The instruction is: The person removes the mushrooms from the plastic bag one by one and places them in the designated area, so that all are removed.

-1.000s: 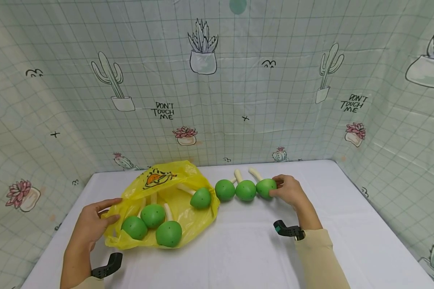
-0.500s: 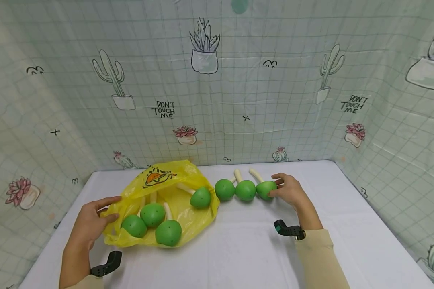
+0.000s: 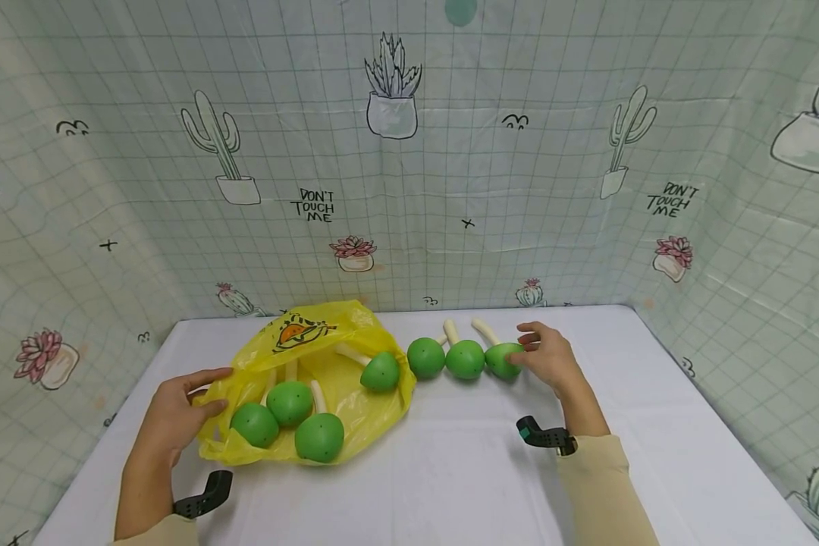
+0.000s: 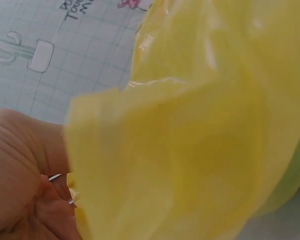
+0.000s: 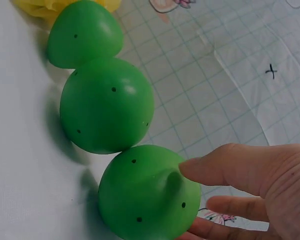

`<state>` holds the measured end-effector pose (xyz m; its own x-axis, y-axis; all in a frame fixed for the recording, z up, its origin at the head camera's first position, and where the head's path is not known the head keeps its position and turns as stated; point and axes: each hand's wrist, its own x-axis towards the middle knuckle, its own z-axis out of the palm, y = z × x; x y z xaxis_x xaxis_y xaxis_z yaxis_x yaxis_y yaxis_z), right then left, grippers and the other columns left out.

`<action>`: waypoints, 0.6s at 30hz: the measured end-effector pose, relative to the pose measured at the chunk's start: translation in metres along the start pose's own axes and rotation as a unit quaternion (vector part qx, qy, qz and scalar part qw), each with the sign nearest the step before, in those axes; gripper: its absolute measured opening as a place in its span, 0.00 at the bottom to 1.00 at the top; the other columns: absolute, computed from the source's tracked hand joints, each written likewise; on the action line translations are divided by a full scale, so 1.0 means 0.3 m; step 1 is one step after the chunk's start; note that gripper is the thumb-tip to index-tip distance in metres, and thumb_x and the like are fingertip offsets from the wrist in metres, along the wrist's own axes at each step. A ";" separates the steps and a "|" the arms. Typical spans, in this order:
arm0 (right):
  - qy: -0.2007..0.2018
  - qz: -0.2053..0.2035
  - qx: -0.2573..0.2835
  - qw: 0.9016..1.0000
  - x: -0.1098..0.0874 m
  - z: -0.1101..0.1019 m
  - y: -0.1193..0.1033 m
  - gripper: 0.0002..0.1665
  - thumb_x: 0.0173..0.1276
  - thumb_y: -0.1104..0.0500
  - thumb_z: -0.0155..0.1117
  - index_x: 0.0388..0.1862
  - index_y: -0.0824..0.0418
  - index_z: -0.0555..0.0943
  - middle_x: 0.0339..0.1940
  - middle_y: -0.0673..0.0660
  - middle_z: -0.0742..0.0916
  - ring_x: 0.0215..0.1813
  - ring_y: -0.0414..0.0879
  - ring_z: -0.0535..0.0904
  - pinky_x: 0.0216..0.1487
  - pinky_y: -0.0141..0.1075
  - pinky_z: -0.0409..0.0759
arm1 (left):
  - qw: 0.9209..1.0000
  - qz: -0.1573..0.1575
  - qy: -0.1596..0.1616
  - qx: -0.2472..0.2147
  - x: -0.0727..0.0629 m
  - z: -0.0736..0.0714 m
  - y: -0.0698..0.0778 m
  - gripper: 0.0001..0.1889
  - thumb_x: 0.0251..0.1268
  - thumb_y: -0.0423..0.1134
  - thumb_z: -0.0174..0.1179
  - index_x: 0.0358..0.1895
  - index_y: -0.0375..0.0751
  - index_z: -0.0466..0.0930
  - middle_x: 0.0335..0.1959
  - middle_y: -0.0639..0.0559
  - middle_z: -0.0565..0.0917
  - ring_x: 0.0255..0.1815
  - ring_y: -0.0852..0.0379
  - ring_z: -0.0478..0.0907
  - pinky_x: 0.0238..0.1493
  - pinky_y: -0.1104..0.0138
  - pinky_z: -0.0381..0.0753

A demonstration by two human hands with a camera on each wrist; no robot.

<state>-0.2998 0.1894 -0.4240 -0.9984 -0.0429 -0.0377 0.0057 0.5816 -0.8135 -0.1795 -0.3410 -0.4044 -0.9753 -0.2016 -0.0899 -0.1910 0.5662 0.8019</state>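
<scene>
On the yellow plastic bag [image 3: 375, 421], which lies with its mouth facing me, rest several green toy mushrooms [image 3: 319, 437] with pale stems. Three more stand in a row to its right: the left one [image 3: 426, 358], the middle one [image 3: 465, 359] and the right one [image 3: 501, 361]. My left hand [image 3: 171, 413] touches the bag's left edge, thumb and index finger spread; the bag hides its fingertips in the left wrist view. At the right mushroom is my right hand [image 3: 549, 355]. Its thumb [image 5: 215, 167] lies against the green cap, and its other fingers extend loosely beyond.
A white cloth [image 3: 450, 478] covers the table. Behind and at both sides hangs a grid-patterned curtain [image 3: 553, 189] with plant drawings. A black wrist device [image 3: 205, 497] sits at the left wrist, another [image 3: 546, 436] at the right.
The right hand's fingers have loosened from around the right mushroom and spread, leaving the thumb at its cap. That cap has tilted slightly. The left hand and bag stay nearly as they were.
</scene>
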 end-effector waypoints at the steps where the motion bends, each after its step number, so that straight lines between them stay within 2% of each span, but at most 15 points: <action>1: 0.009 -0.003 -0.002 1.000 0.000 0.000 -0.003 0.42 0.67 0.61 0.72 0.77 0.71 0.68 0.68 0.73 0.78 0.71 0.68 0.73 0.68 0.59 0.76 | 1.000 0.000 0.000 -0.001 -0.001 0.000 0.000 0.29 0.72 0.24 0.62 0.75 0.31 0.71 0.80 0.27 0.60 0.74 0.26 0.63 0.66 0.46 0.80; 3: 0.030 -0.011 -0.006 0.999 0.001 0.000 -0.010 0.42 0.67 0.61 0.72 0.77 0.70 0.69 0.67 0.73 0.79 0.70 0.67 0.74 0.68 0.58 0.76 | 1.000 0.002 -0.001 0.000 -0.002 -0.002 0.000 0.29 0.72 0.24 0.62 0.75 0.31 0.71 0.80 0.26 0.59 0.74 0.26 0.63 0.65 0.49 0.81; 6: 0.068 -0.021 -0.014 0.997 -0.001 0.007 -0.025 0.39 0.67 0.61 0.71 0.75 0.71 0.71 0.66 0.73 0.80 0.69 0.67 0.75 0.68 0.58 0.77 | 1.000 0.009 -0.004 0.001 -0.004 -0.004 -0.001 0.29 0.72 0.24 0.61 0.75 0.30 0.71 0.80 0.26 0.59 0.74 0.26 0.64 0.60 0.58 0.84; 8: 0.093 -0.024 -0.015 0.995 -0.004 0.013 -0.037 0.38 0.68 0.61 0.71 0.74 0.71 0.72 0.66 0.73 0.81 0.68 0.68 0.76 0.68 0.57 0.77 | 1.000 0.012 -0.006 0.004 -0.004 -0.003 0.000 0.29 0.71 0.24 0.61 0.75 0.30 0.72 0.80 0.26 0.60 0.73 0.26 0.65 0.58 0.60 0.85; 13: 0.136 -0.039 0.001 0.990 -0.009 0.039 -0.074 0.34 0.70 0.62 0.71 0.71 0.73 0.74 0.64 0.75 0.82 0.67 0.68 0.78 0.70 0.54 0.78 | 1.000 0.010 -0.005 0.009 -0.003 0.003 0.008 0.28 0.72 0.24 0.61 0.74 0.31 0.72 0.79 0.26 0.60 0.73 0.26 0.66 0.66 0.44 0.79; 18: 0.149 -0.078 0.012 0.986 -0.018 0.095 -0.110 0.30 0.68 0.66 0.71 0.67 0.75 0.76 0.62 0.74 0.83 0.66 0.66 0.78 0.69 0.51 0.78 | 1.000 0.001 -0.007 0.005 -0.006 0.003 0.011 0.28 0.72 0.24 0.61 0.74 0.31 0.72 0.80 0.26 0.59 0.73 0.26 0.64 0.68 0.41 0.75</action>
<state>-0.2929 0.1474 -0.4134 -0.9592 0.1126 0.2593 -0.1521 0.5675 -0.8092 -0.1785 -0.3382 -0.4020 -0.9770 -0.1899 -0.0966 -0.1904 0.5744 0.7961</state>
